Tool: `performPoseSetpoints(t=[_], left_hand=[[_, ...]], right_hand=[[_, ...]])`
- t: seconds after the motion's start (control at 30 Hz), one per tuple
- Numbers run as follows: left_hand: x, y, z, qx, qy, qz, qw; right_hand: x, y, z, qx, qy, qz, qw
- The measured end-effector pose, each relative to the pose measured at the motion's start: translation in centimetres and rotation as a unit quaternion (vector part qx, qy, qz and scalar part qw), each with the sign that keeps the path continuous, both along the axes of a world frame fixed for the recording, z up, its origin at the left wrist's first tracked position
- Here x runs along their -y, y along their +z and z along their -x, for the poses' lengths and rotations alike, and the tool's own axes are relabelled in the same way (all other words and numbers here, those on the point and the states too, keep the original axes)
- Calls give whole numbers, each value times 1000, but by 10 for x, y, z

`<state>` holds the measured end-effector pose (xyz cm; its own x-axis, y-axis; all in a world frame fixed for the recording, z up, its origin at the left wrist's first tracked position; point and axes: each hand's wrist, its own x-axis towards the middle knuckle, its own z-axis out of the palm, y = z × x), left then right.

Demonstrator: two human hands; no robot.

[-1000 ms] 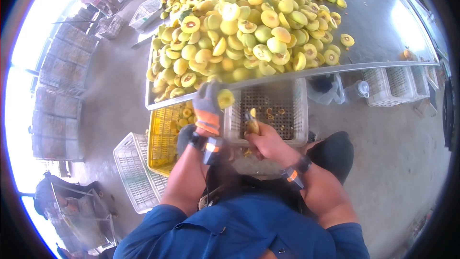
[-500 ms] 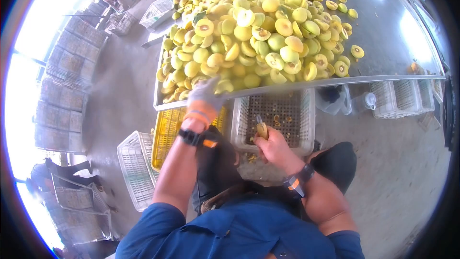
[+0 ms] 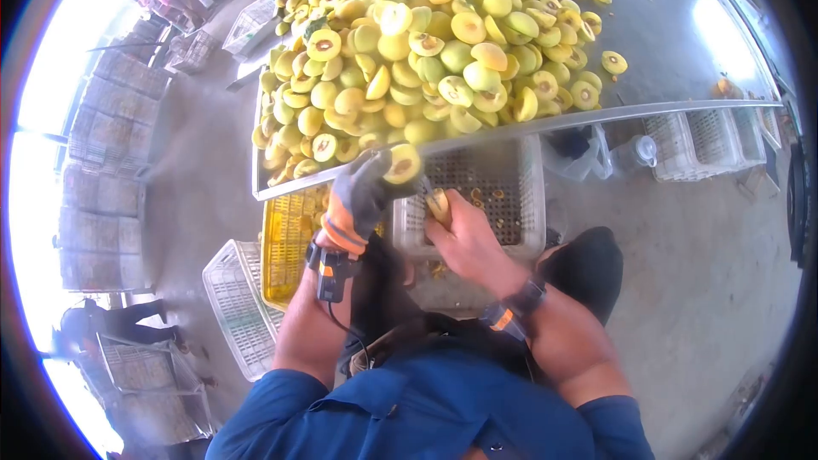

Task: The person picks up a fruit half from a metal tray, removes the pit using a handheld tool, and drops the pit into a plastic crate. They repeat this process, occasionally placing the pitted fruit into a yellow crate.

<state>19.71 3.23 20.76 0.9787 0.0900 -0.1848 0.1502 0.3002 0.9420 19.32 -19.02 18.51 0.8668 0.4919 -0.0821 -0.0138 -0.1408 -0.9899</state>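
My left hand [image 3: 361,192], in a grey glove with an orange cuff, grips a yellow peach half [image 3: 403,163] with its cut face turned up. In my bare right hand [image 3: 470,237] is a short wooden-handled pitting tool [image 3: 438,204], its metal tip pointing up beside the fruit. Both hands work close together at the table's near edge, over a grey-white plastic crate [image 3: 536,196] with small scraps on its slatted bottom. Just beyond them rises a large heap of peach halves [image 3: 460,51], several showing brown pits or hollows.
The metal table [image 3: 673,51] has a raised rim along its front. A yellow crate [image 3: 277,247] and a white crate [image 3: 234,307] stand to my left. More crates [image 3: 707,149] and a clear jug [image 3: 635,153] sit under the table's right. Stacked crates [image 3: 106,179] and people fill the far left.
My left hand has drawn back from the heap's edge with a peach half in it. My right hand has moved the tool up and left towards it. The view has shifted slightly.
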Motion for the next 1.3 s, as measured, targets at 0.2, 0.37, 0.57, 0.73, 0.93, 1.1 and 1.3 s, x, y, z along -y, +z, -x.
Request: performPoseSetpoints(t=[0.2, 0.37, 0.57, 0.73, 0.93, 1.1, 1.3], left_hand=[[36, -11, 13, -37, 0, 98, 994], [45, -14, 18, -62, 26, 36, 997], [42, -18, 15, -4, 33, -102, 994], [47, -51, 1, 89, 55, -435, 894], [49, -51, -6, 209, 41, -569, 795], [43, -57, -11, 233, -58, -495, 835], [26, -62, -27, 200, 89, -482, 848]], right_hand=[[9, -3, 0, 36, -39, 39, 998], [8, -13, 4, 40, -19, 80, 996], [4, -21, 2, -6, 9, 39, 999], [-3, -22, 10, -20, 24, 48, 998], [3, -16, 8, -79, 84, -76, 990], [5, -10, 11, -207, 142, -101, 963], [9, -13, 9, -315, 133, -121, 932]])
